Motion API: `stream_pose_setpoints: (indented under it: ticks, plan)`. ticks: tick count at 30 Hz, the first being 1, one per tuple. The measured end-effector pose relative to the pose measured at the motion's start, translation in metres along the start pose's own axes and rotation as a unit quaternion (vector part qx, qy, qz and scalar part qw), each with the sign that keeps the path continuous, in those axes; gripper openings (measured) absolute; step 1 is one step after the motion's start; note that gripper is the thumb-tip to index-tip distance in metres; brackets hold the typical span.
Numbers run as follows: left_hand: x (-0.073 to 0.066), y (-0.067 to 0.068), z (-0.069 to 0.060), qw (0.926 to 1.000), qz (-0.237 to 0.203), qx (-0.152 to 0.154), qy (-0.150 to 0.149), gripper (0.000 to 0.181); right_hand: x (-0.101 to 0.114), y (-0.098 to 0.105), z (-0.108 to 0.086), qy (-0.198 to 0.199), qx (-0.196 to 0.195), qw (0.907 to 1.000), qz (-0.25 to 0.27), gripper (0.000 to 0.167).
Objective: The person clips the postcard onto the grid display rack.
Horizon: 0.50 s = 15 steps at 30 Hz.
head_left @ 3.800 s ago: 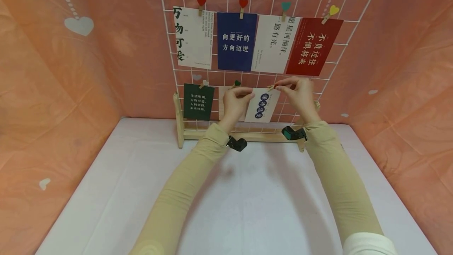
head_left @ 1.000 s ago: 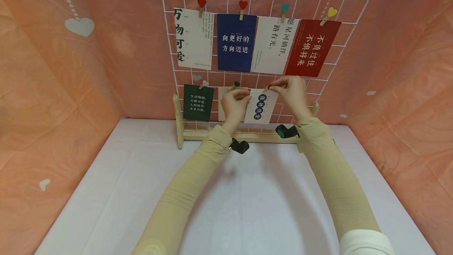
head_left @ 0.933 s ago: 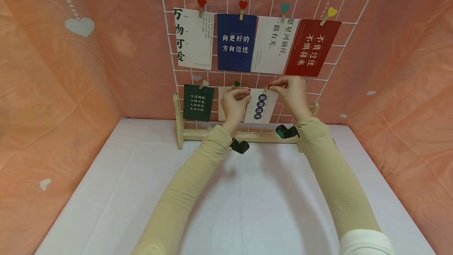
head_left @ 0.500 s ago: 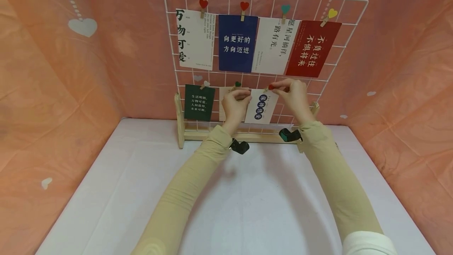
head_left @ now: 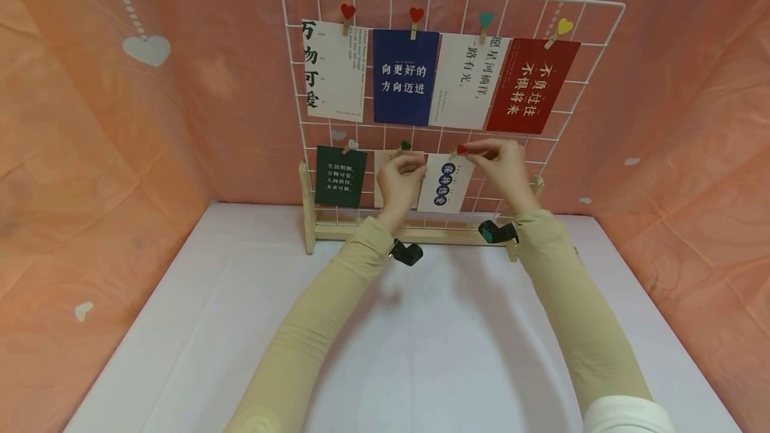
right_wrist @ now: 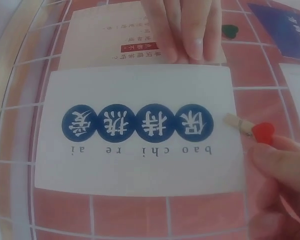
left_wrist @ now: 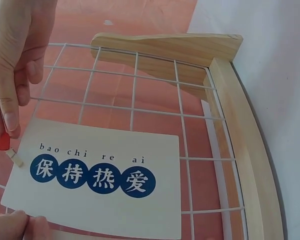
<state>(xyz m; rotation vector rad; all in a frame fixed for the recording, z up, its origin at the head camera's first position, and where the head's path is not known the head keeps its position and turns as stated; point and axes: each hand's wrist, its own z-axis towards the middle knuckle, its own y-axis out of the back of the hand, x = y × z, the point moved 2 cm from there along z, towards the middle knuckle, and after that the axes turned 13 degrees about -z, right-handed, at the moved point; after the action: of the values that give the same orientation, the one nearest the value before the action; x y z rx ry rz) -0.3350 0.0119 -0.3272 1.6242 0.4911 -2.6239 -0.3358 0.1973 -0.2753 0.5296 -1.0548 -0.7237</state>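
Observation:
A white card with blue circles [head_left: 446, 187] lies against the lower row of the white wire grid rack [head_left: 559, 123]. My left hand [head_left: 398, 187] pinches the card's left edge at the fingertips. My right hand [head_left: 506, 164] holds a small wooden clothespin with a red heart [head_left: 461, 150] between thumb and finger. In the right wrist view, the tip of the clothespin [right_wrist: 240, 125] lies over the card's top edge. Whether it bites on the wire there is hidden. Behind the left hand is a beige card [right_wrist: 100, 37], partly covered, with a green heart clothespin [right_wrist: 230, 31] near it.
Along the upper row hang a white card [head_left: 337, 72], a blue card [head_left: 405, 102], another white card [head_left: 460, 95] and a red card [head_left: 529, 95], each clipped. A dark green card [head_left: 339, 182] hangs lower left. Wooden feet [head_left: 308, 209] support the rack on the white tabletop [head_left: 415, 326].
My right hand's fingers have drawn back slightly, showing more of the red heart. The left hand stays at the card's edge. The head view has tilted a little.

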Motion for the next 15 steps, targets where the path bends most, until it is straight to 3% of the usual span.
stream_pose_setpoints:
  ticks: [15]
  plan:
    - [-0.0033,0.0047,-0.0022,0.9997,0.006,-0.003,0.024,0.011,-0.0032,-0.0011,-0.0031,0.023,-0.01,0.9997,0.007,0.021]
